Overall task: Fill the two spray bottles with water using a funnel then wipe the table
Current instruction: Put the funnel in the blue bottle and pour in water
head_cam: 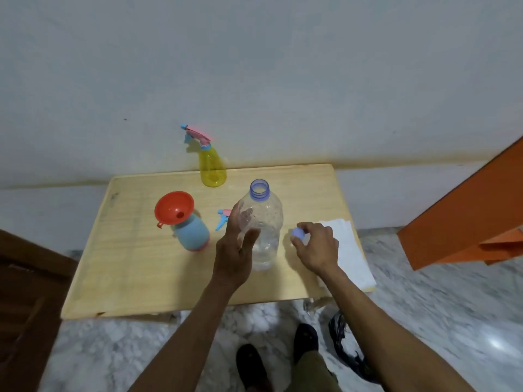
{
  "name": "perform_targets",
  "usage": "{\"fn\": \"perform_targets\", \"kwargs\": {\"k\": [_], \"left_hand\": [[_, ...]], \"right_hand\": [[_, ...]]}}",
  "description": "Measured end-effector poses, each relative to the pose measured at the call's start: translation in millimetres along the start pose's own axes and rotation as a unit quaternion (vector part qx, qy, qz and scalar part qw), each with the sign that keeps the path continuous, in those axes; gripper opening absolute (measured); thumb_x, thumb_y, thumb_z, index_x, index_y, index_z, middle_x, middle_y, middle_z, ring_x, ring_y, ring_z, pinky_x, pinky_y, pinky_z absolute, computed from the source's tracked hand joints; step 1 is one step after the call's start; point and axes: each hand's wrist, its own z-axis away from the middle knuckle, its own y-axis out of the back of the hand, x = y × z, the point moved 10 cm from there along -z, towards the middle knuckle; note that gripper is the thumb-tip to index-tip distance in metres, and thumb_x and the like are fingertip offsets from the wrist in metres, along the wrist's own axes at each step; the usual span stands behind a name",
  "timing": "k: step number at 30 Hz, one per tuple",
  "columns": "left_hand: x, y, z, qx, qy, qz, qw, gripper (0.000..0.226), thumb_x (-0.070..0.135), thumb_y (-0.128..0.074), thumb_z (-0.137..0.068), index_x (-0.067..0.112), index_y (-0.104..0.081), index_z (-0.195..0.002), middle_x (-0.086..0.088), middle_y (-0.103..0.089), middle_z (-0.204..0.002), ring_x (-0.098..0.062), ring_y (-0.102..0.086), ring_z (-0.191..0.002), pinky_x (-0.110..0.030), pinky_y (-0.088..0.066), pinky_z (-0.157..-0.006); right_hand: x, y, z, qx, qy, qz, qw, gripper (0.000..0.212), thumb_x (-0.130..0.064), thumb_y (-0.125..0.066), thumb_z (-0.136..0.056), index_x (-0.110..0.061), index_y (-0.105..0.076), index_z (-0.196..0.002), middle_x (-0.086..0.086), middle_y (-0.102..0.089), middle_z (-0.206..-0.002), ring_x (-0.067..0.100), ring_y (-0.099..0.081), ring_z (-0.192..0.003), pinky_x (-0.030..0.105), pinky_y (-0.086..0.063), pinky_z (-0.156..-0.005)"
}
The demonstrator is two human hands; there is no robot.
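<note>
A clear plastic water bottle (264,222) stands uncapped in the middle of the wooden table (135,273), with a little water at its bottom. My left hand (235,250) is at its left side with fingers spread, touching or almost touching it. My right hand (315,247) pinches the bottle's blue cap (298,232) just right of the bottle. A blue spray bottle (192,232) stands to the left with a red funnel (174,209) in its neck. Its loose spray head (223,219) lies behind my left hand. A yellow spray bottle (212,168) with its pink head on stands at the back.
A folded white cloth (351,253) lies on the table's right edge. The table stands against a white wall. An orange board (467,210) slants at the right, dark wood (25,292) at the left. My feet and a black object (343,346) are on the marble floor.
</note>
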Motion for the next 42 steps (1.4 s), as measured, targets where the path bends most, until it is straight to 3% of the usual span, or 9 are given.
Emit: {"fn": "perform_targets", "kwargs": {"k": [7, 18, 21, 24, 28, 30, 34, 38, 42], "left_hand": [[-3, 0, 0, 0.014, 0.0, -0.013, 1.0, 0.083, 0.07, -0.044, -0.092, 0.021, -0.025, -0.157, -0.003, -0.053, -0.149, -0.011, -0.05, -0.138, -0.04, -0.045, -0.112], [3, 1, 0, 0.014, -0.028, -0.033, 0.999, 0.084, 0.066, -0.043, -0.095, 0.011, -0.027, -0.156, -0.007, -0.054, -0.148, -0.015, -0.05, -0.138, -0.03, -0.042, -0.111], [6, 2, 0, 0.011, -0.02, -0.024, 0.999, 0.085, 0.068, -0.043, -0.094, 0.014, -0.026, -0.157, -0.007, -0.052, -0.149, -0.015, -0.049, -0.139, -0.024, -0.041, -0.111], [7, -1, 1, -0.007, 0.006, -0.018, 1.0, 0.079, 0.063, -0.045, -0.093, 0.025, -0.022, -0.158, 0.0, -0.048, -0.153, -0.005, -0.046, -0.139, -0.019, -0.04, -0.11], [12, 0, 4, -0.053, 0.015, -0.028, 0.998, 0.083, 0.067, -0.044, -0.09, 0.036, -0.009, -0.159, 0.014, -0.035, -0.157, 0.013, -0.035, -0.139, -0.005, -0.033, -0.104], [17, 7, 7, -0.068, 0.009, -0.045, 0.997, 0.091, 0.073, -0.044, -0.087, 0.035, -0.002, -0.159, 0.015, -0.029, -0.159, 0.009, -0.03, -0.142, -0.014, -0.03, -0.111], [32, 59, 15, 0.052, -0.036, -0.082, 0.995, 0.084, 0.066, -0.048, -0.09, 0.016, -0.03, -0.155, -0.004, -0.051, -0.149, -0.003, -0.047, -0.136, -0.025, -0.04, -0.109], [35, 129, 21, 0.238, -0.023, -0.128, 0.962, 0.068, 0.053, -0.055, -0.087, 0.011, -0.048, -0.14, -0.007, -0.059, -0.135, -0.021, -0.055, -0.124, -0.03, -0.042, -0.103], [9, 168, 11, 0.27, 0.031, -0.17, 0.947, 0.072, 0.052, -0.062, -0.086, 0.009, -0.044, -0.142, -0.014, -0.051, -0.139, -0.03, -0.049, -0.129, -0.043, -0.042, -0.108]], "right_hand": [[20, -41, -1, -0.022, 0.015, 0.201, 0.979, 0.027, -0.051, -0.063, -0.09, -0.029, -0.074, -0.101, -0.001, -0.071, -0.1, 0.027, -0.051, -0.112, 0.043, -0.031, -0.093], [20, -45, -2, -0.044, 0.023, 0.235, 0.971, 0.045, -0.058, -0.064, -0.089, -0.033, -0.066, -0.126, -0.002, -0.06, -0.129, 0.026, -0.041, -0.122, 0.044, -0.026, -0.094], [6, -27, 5, -0.033, 0.0, 0.138, 0.99, 0.054, -0.045, -0.068, -0.088, -0.033, -0.055, -0.139, -0.003, -0.054, -0.142, 0.025, -0.037, -0.13, 0.043, -0.025, -0.1], [-18, -9, 19, -0.032, 0.03, -0.057, 0.997, 0.076, -0.029, -0.076, -0.081, -0.033, -0.043, -0.149, -0.003, -0.05, -0.148, 0.022, -0.04, -0.134, 0.043, -0.03, -0.103], [-58, 0, 44, -0.058, 0.088, -0.232, 0.967, 0.121, -0.038, -0.092, -0.064, -0.045, -0.014, -0.156, -0.008, -0.047, -0.15, 0.009, -0.043, -0.137, 0.037, -0.041, -0.108], [-76, 1, 51, -0.042, 0.094, -0.277, 0.955, 0.136, -0.041, -0.097, -0.059, -0.048, -0.002, -0.157, -0.013, -0.047, -0.148, 0.001, -0.047, -0.132, 0.024, -0.044, -0.101], [-101, -3, 57, 0.012, 0.112, -0.309, 0.944, 0.143, -0.044, -0.097, -0.057, -0.05, 0.008, -0.154, -0.018, -0.04, -0.149, -0.015, -0.042, -0.129, 0.005, -0.04, -0.097], [-112, -7, 55, 0.069, 0.122, -0.291, 0.946, 0.133, -0.04, -0.095, -0.064, -0.051, 0.005, -0.151, 0.003, -0.035, -0.161, 0.012, -0.04, -0.143, 0.031, -0.044, -0.107], [-118, -3, 48, 0.098, 0.131, -0.288, 0.943, 0.119, -0.034, -0.093, -0.069, -0.052, -0.005, -0.148, 0.005, -0.05, -0.147, 0.014, -0.054, -0.127, 0.024, -0.045, -0.092]]}}
